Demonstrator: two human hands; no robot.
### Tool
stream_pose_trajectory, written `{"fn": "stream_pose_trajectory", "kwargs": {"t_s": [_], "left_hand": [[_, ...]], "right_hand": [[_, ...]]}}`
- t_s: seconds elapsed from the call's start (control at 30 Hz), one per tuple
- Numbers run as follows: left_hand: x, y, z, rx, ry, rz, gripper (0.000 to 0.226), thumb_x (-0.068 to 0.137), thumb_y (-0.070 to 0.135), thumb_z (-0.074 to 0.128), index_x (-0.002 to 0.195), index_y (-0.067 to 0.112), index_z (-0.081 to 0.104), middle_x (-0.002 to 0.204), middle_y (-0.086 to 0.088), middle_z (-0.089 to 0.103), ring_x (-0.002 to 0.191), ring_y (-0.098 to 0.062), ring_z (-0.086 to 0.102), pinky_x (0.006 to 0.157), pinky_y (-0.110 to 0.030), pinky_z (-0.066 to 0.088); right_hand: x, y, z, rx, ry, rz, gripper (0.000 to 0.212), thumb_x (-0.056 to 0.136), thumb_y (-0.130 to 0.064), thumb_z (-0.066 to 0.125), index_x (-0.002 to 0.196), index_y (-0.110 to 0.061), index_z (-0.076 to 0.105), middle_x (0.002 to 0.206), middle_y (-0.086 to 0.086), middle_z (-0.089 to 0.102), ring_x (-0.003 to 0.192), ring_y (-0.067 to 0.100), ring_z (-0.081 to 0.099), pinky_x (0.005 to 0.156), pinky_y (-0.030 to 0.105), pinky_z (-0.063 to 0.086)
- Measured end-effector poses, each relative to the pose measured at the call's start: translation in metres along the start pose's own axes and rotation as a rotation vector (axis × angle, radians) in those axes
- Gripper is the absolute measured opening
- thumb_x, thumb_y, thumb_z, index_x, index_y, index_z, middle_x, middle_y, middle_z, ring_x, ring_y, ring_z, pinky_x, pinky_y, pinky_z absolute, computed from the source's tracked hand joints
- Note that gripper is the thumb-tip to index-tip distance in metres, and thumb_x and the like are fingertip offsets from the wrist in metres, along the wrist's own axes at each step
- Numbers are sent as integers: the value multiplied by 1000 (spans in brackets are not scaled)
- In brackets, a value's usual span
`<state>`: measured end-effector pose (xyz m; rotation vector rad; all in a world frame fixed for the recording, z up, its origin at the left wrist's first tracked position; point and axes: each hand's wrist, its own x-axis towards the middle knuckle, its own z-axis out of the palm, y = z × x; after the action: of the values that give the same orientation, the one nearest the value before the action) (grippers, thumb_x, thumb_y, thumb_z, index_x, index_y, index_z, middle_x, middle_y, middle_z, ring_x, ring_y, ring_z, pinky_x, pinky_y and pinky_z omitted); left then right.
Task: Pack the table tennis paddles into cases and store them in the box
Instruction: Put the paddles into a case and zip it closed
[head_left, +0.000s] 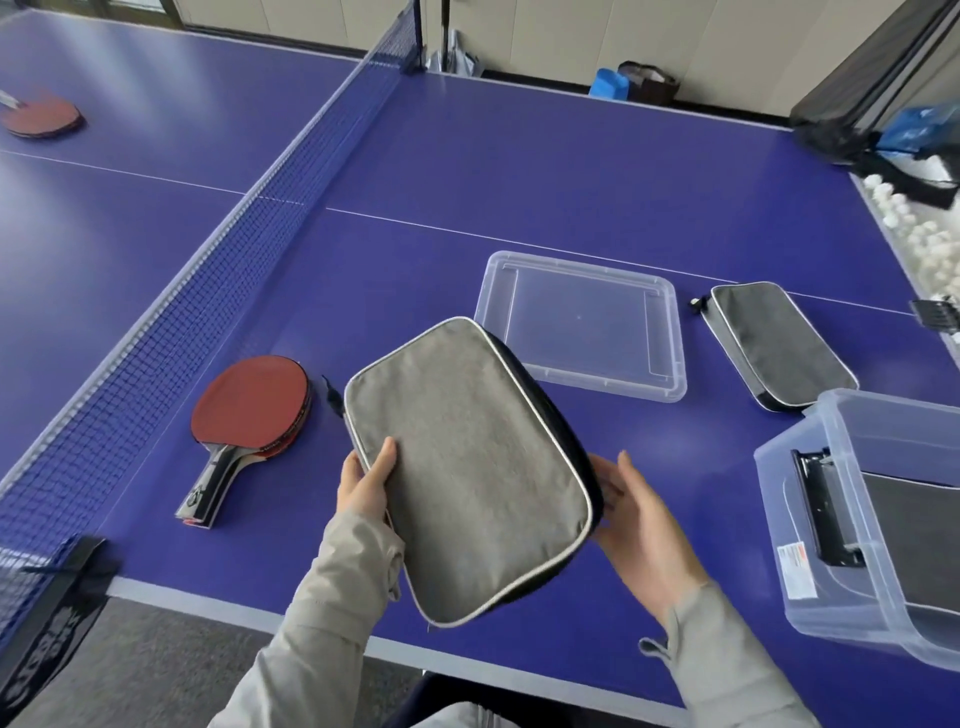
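A grey paddle case (467, 467) with white piping is held tilted above the blue table. My left hand (363, 480) grips its left edge, thumb on top. My right hand (641, 525) touches the case's right side with its fingers fairly straight. A stack of red paddles (252, 410) lies on the table to the left of the case, handles toward me. A second grey case (779, 345) lies flat at the right. The clear plastic box (852, 525) at the right edge holds a dark case. Its clear lid (582, 322) lies behind the held case.
The net (208, 270) runs diagonally on the left. More red paddles (41, 117) lie beyond it at far left. White balls (919, 228) fill a tray off the right edge. The table's near edge (208, 605) runs just before me.
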<state>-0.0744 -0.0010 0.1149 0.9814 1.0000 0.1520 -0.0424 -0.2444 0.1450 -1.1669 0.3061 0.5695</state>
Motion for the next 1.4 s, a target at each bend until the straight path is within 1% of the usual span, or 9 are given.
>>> {"fn": "stream_pose_trajectory", "kwargs": {"t_s": [0.13, 0.23, 0.37, 0.43, 0.6, 0.77, 1.0, 1.13, 1.4], "left_hand": [[1, -18, 7, 7, -153, -32, 17, 86, 27, 65, 102, 25, 60, 111, -8, 66, 94, -25, 63, 86, -43, 52], [4, -23, 14, 89, -124, -6, 35, 85, 32, 66, 119, 27, 57, 123, -7, 62, 103, -23, 61, 91, -42, 49], [-5, -22, 33, 623, 22, 125, 78, 79, 39, 72, 144, 34, 30, 151, -5, 25, 135, -28, 31, 114, -42, 25], [-26, -25, 50, 707, -135, 169, 73, 77, 44, 71, 140, 37, 36, 149, -1, 26, 137, -22, 29, 115, -36, 22], [-58, -31, 76, 495, -529, 75, 61, 85, 40, 64, 141, 37, 38, 134, -11, 52, 116, -19, 57, 104, -34, 43], [-56, -28, 62, 491, -555, 57, 59, 86, 26, 67, 138, 37, 43, 96, 0, 68, 89, -19, 66, 92, -44, 52], [-41, -37, 36, 527, -544, 20, 69, 79, 23, 71, 141, 24, 42, 126, 3, 59, 98, -17, 69, 79, -45, 58], [-36, -38, 30, 540, -544, 0, 81, 69, 37, 73, 143, 26, 39, 120, 4, 64, 100, -19, 68, 82, -49, 56], [-7, -26, 9, 478, -537, 24, 45, 87, 9, 64, 122, 37, 58, 108, 6, 70, 90, -19, 71, 66, -36, 59]], "right_hand": [[-4, -9, 8, -31, -193, 164, 51, 88, -54, 43, 114, -18, 69, 117, 7, 69, 109, 18, 65, 76, 26, 55], [-6, -4, 13, -16, -181, 143, 49, 86, -51, 49, 112, -16, 70, 116, 10, 69, 107, 21, 65, 76, 27, 56], [-5, 6, 19, -61, -153, -47, 38, 86, -40, 52, 115, -19, 65, 116, 8, 68, 104, 18, 65, 77, 26, 54], [-5, 14, 22, -121, -107, -116, 30, 89, -33, 51, 117, -26, 63, 119, 1, 67, 111, 15, 63, 86, 27, 52], [-13, 35, 35, -357, -111, -281, 32, 96, -17, 49, 123, -33, 53, 118, -19, 65, 114, 0, 58, 84, 9, 46], [-12, 43, 25, -414, -129, -270, 37, 91, -15, 58, 123, -33, 51, 119, -21, 63, 118, 0, 55, 82, 11, 48], [-6, 49, 12, -504, -224, -179, 58, 84, -17, 69, 133, -35, 44, 131, -27, 53, 119, 1, 54, 87, 16, 49], [-4, 53, 14, -501, -225, -179, 56, 85, -13, 68, 132, -34, 46, 132, -22, 53, 120, 1, 54, 88, 15, 48], [4, 58, 21, -490, -147, -169, 53, 87, -3, 61, 127, -35, 49, 130, -16, 57, 121, 8, 55, 99, 24, 46]]}}
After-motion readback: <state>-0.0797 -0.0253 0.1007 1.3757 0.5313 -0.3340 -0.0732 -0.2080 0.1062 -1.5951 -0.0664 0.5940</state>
